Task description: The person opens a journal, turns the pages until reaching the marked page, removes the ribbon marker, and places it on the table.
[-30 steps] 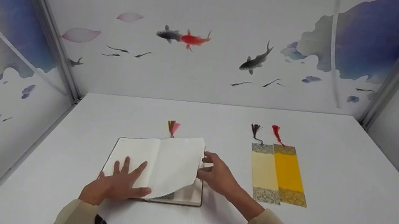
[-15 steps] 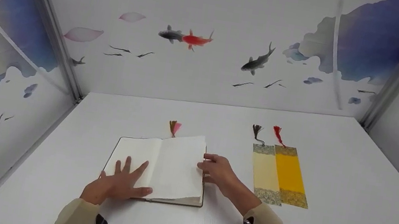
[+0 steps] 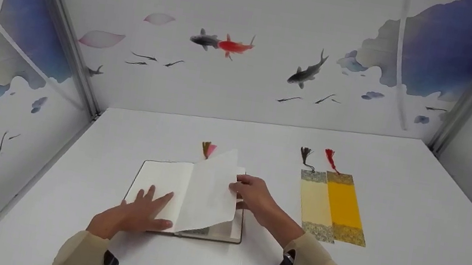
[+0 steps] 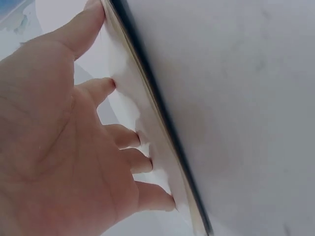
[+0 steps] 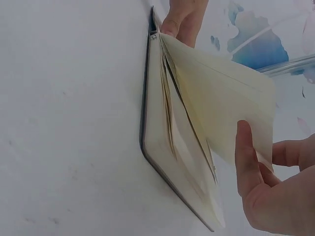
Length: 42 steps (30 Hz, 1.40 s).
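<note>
An open notebook (image 3: 162, 170) with blank pages lies on the table. My left hand (image 3: 132, 213) rests on its left page with fingers spread; the left wrist view shows this hand (image 4: 74, 147) beside the book's dark cover edge (image 4: 167, 115). My right hand (image 3: 257, 196) pinches the outer edge of a raised right page (image 3: 210, 194). In the right wrist view the page (image 5: 224, 93) stands up from the block, between thumb and fingers of that hand (image 5: 280, 191). Below the raised page a grey patterned strip (image 3: 196, 230) shows, mostly hidden. Brown and pink tassels (image 3: 208, 149) stick out past the book's top.
To the right lie two tasselled bookmarks, one cream (image 3: 315, 203) and one yellow (image 3: 343, 204), slightly overlapping. White panels (image 3: 259, 98) printed with fish and petals enclose the table (image 3: 400, 190) at the back and both sides.
The right page, raised a second ago, lay nearly flat half a second ago and is lifted again now, baring the patterned strip. My right hand shifted slightly; the left stayed on the left page.
</note>
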Available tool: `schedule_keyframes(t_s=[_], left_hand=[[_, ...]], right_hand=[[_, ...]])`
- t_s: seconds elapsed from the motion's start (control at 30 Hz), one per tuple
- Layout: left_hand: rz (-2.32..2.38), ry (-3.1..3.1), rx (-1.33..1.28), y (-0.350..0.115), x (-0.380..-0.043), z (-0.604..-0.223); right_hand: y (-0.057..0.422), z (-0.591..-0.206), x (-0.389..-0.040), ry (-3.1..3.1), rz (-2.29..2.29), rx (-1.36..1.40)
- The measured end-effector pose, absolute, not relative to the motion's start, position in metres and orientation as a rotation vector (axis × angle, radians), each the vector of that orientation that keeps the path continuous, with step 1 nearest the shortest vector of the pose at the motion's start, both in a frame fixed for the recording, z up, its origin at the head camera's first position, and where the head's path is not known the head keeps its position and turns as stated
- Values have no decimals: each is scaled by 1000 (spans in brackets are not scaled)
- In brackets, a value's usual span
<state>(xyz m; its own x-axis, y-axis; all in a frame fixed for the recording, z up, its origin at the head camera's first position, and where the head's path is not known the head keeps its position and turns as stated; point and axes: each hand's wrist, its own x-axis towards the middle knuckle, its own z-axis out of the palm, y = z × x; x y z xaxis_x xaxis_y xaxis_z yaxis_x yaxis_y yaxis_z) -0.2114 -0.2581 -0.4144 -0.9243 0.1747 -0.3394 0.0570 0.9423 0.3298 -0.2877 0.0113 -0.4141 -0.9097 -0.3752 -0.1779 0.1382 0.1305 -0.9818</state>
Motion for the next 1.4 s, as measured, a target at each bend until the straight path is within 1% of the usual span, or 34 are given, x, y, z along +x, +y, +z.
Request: schedule_keyframes(t_s=[0.17, 0.37, 0.47, 0.57, 0.7, 0.8, 0.93, 1.2, 1.4], left_hand=[[540, 2700, 201, -272, -209, -415], [669, 2733, 213, -287, -201, -414], [783, 2760, 212, -292, -197, -415], [904, 2790, 162, -296, -196, -418], [1071, 2824, 72, -300, -196, -419], [1164, 2824, 38, -302, -196, -418], [1279, 2814, 59, -307, -197, -418], [1555, 2631, 55, -315, -193, -419], [1553, 2624, 64, -323, -194, -415]], right_hand=[[8, -410, -289, 1949, -1835, -409], [-3, -411, -283, 1971, -1724, -759], [-9, -410, -274, 2185, -1506, -942], [-17, -410, -263, 2419, -1186, -1141], [-30, -412, -251, 2627, -786, -1307], [-40, -415, -247, 2725, -592, -1303], [-49, -418, -246, 2773, -458, -1226], [-58, -420, -249, 2736, -354, -1111], [-59, -423, -252, 2726, -316, -1100]])
